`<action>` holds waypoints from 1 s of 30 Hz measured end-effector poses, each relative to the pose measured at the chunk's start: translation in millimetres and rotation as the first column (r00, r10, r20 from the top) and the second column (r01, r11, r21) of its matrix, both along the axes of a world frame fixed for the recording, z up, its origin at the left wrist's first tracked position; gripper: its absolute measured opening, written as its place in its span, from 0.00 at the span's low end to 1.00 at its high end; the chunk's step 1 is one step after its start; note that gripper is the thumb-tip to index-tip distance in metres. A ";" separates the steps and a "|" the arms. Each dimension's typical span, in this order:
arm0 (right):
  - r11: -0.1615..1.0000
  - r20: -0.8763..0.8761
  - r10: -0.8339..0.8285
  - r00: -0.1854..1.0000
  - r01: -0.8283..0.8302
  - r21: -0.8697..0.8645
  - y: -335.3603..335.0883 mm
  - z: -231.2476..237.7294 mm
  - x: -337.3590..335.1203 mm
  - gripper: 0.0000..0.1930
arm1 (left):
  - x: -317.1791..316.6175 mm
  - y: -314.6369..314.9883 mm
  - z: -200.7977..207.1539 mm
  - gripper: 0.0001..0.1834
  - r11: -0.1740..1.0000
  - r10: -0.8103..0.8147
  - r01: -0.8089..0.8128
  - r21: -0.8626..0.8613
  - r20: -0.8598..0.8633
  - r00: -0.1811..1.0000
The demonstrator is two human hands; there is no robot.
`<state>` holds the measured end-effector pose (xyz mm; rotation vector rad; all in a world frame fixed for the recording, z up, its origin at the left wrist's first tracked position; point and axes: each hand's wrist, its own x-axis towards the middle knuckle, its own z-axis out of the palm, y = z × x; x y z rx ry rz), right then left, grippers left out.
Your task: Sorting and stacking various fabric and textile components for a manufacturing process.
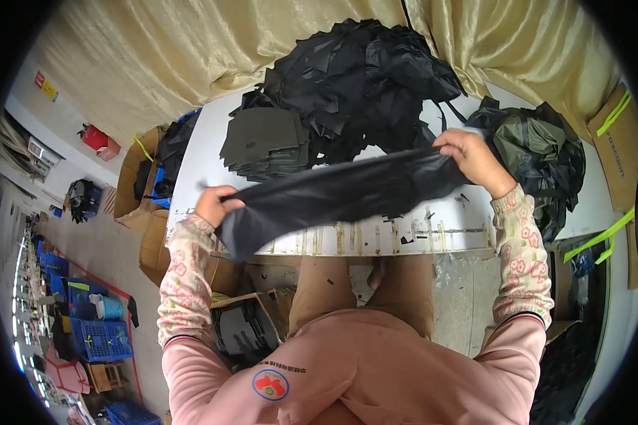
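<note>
A long piece of thin black fabric (347, 195) is stretched above the near part of the white table, its lower edge hanging loose. My left hand (218, 205) is closed on its left end. At the upper right corner, my right hand (470, 157) pinches the other end between thumb and fingers. Behind the fabric lies a stack of dark grey flat panels (266, 138). A large heap of black fabric pieces (365, 74) rises beyond it at the back of the table.
The white table (209, 134) has tape strips along its near edge. At its right lies a bundle of black and olive fabric (539, 152). Cardboard boxes (130, 170) stand at the left, and another open box (244, 329) by my legs. Beige curtains (191, 49) hang behind.
</note>
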<state>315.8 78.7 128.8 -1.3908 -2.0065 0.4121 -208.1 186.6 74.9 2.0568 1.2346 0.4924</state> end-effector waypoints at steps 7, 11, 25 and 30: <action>0.934 0.261 -0.107 0.959 0.007 0.358 -37.8 -28.2 -9.9 0.14 | -4.1 -10.6 -33.2 0.10 0.833 0.174 -0.248 0.495 0.192 0.966; 0.979 0.364 -0.049 0.930 -0.028 0.204 -63.9 -112.2 -28.3 0.11 | -12.6 -30.0 -125.4 0.17 0.807 0.236 -0.253 0.533 0.101 0.966; 0.974 0.480 0.163 0.862 -0.063 -0.218 -94.7 -178.9 -107.6 0.40 | -9.7 -60.5 -166.1 0.15 0.788 0.394 -0.365 0.496 0.049 0.918; 0.962 0.494 0.191 0.848 -0.063 -0.265 -94.1 -176.3 -110.1 0.43 | -29.3 -61.4 -131.9 0.20 0.772 0.401 -0.443 0.457 0.191 0.896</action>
